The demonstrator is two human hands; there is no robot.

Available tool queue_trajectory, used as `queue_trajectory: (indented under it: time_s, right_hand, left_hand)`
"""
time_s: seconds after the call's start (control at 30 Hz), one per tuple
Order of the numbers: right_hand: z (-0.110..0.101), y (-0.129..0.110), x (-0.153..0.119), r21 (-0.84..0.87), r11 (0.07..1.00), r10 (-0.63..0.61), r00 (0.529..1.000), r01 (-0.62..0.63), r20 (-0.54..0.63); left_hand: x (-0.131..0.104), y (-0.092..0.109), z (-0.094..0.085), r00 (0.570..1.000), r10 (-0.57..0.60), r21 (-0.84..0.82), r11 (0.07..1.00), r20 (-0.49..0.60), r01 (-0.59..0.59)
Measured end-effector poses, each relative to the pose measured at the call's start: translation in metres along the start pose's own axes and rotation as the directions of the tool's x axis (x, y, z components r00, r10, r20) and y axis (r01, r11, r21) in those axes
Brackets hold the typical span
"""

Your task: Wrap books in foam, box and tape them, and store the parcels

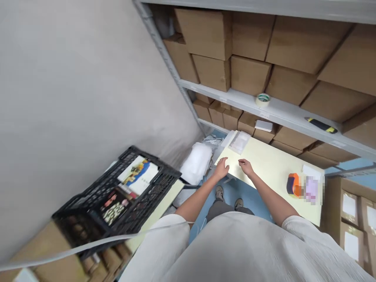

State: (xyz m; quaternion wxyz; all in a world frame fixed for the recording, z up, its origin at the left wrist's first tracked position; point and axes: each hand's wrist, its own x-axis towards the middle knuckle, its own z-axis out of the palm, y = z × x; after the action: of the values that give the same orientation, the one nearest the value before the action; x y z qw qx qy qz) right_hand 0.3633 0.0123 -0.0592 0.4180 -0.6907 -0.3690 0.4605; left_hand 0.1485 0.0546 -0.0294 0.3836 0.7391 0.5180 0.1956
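Both my left hand (221,169) and right hand (246,167) are at the table (273,166), left loose and empty, right curled, though I can't tell if it's pinching anything. The clear packet (239,142) lies by the far edge, so a bump could drop it

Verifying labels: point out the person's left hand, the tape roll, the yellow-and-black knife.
left hand (221,169): head view, middle of the hand
tape roll (262,103): head view, pale outer side
yellow-and-black knife (321,125): head view, middle of the handle

A packet (239,142) lies on the table (268,166) — crate (163,190) left, shelves (241,105) behind.
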Motion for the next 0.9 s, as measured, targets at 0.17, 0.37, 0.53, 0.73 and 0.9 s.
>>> queue_trajectory:
  time_s: [0.17,0.37,0.53,0.73,0.9]
  right_hand:
    - [0.074,-0.038,-0.015,0.022,0.996,-0.094,0.966,0.091,0.239]
    - [0.175,-0.08,-0.051,-0.014,0.978,-0.174,0.845,0.209,0.506]
    - [0.266,-0.107,-0.109,0.008,0.954,-0.226,0.704,0.299,0.674]
    - [0.368,-0.123,-0.204,0.074,0.92,-0.285,0.528,0.386,0.8]
    - [0.451,-0.124,-0.296,0.143,0.885,-0.347,0.42,0.444,0.839]
  left_hand:
    - [-0.066,-0.016,-0.058,0.976,-0.08,0.006,0.997,-0.203,0.083]
    - [-0.161,-0.042,-0.122,0.873,-0.194,-0.02,0.978,-0.448,0.207]
    - [-0.253,-0.069,-0.168,0.761,-0.252,-0.077,0.963,-0.597,0.259]
    - [-0.365,-0.113,-0.217,0.632,-0.276,-0.12,0.953,-0.724,0.279]
    - [-0.462,-0.161,-0.25,0.55,-0.28,-0.135,0.948,-0.786,0.289]
